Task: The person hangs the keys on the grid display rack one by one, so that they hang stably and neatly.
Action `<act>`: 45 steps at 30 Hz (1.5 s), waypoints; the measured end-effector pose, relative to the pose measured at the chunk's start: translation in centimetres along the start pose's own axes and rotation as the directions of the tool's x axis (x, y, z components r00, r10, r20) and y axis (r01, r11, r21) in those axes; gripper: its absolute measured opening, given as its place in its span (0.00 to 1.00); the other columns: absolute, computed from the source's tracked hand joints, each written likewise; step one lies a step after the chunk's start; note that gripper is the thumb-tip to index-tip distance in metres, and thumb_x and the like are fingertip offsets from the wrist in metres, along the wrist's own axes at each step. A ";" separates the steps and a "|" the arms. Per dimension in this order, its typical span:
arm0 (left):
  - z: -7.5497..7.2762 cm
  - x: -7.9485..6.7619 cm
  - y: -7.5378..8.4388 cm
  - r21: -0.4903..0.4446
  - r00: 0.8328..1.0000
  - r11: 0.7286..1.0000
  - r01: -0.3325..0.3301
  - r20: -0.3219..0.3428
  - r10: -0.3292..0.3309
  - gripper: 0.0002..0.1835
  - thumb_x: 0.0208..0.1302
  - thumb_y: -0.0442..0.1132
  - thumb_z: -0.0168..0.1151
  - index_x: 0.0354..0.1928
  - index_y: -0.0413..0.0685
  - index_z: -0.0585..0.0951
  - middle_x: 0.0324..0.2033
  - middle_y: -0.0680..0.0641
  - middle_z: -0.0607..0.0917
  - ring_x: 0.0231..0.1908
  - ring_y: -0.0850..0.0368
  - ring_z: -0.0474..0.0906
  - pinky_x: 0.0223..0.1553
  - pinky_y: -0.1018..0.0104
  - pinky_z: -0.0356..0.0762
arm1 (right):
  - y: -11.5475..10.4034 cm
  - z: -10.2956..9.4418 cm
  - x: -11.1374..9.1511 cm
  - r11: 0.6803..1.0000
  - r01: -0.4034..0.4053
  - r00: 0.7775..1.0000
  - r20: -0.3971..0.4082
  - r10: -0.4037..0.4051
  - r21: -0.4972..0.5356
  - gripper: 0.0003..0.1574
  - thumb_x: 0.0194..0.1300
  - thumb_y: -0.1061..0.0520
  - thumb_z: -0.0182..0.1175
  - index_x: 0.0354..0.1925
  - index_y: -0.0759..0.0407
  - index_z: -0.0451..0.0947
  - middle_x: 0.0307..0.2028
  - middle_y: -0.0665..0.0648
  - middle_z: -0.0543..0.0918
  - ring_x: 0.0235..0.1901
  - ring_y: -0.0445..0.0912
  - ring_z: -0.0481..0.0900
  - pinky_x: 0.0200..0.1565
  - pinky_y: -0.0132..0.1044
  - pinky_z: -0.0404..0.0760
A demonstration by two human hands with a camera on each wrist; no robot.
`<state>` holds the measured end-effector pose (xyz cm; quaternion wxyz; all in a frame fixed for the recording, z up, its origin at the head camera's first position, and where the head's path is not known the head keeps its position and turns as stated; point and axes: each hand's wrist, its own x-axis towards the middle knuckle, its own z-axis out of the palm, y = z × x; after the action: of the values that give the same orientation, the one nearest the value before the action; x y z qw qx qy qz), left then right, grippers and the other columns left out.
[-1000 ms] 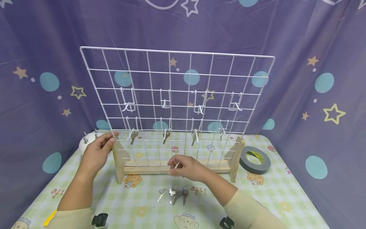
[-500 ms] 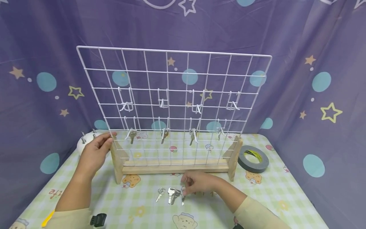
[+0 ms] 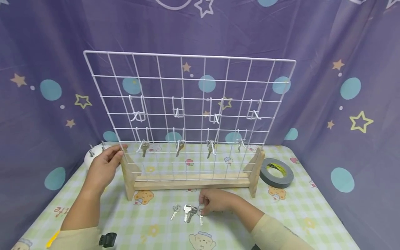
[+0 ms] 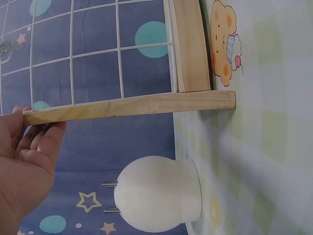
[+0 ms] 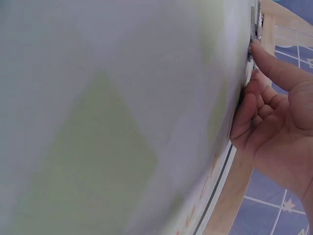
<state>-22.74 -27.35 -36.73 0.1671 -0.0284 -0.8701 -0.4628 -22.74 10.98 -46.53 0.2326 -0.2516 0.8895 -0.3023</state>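
Observation:
A white wire grid rack (image 3: 195, 80) stands upright in a wooden base (image 3: 192, 184). My left hand (image 3: 103, 170) grips the upper end of the left wooden post (image 4: 132, 104), thumb and fingers on opposite sides. Low at the front of the base, my right hand (image 3: 218, 200) pinches the head of a silver key (image 3: 201, 219) on the tablecloth; its ring is partly covered by the fingers. Left of it lie a light silver key (image 3: 186, 212), a darker key (image 3: 192, 215) beside it, and another key (image 3: 175, 212). In the right wrist view the thumb (image 5: 274, 63) reaches the keys.
Several white hooks (image 3: 215, 118) hang on the grid in two rows. The lower ones carry keys (image 3: 144, 150). A grey tape roll (image 3: 276, 173) lies right of the base. Behind the left hand sits a white rounded object with metal prongs (image 4: 156, 193). A purple curtain surrounds the table.
My right hand has come down from in front of the grid to the rightmost loose key and taken hold of it. The left hand has stayed on the post.

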 end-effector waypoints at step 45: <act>-0.2 0.0 0.0 0.030 1.000 1.000 0.008 0.017 -0.008 0.26 0.76 0.54 0.46 0.67 0.48 0.73 0.63 0.41 0.77 0.48 0.82 0.70 0.48 0.86 0.76 | 1.4 -1.2 -0.4 0.963 0.020 0.996 0.076 -0.042 0.270 0.06 0.65 0.52 0.64 0.36 0.52 0.78 0.31 0.52 0.81 0.31 0.46 0.79 0.33 0.38 0.83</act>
<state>-22.72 -27.51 -36.68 0.1583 -0.0264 -0.8784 -0.4501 -23.55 12.69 -46.53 0.2958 -0.2437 0.8260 -0.4134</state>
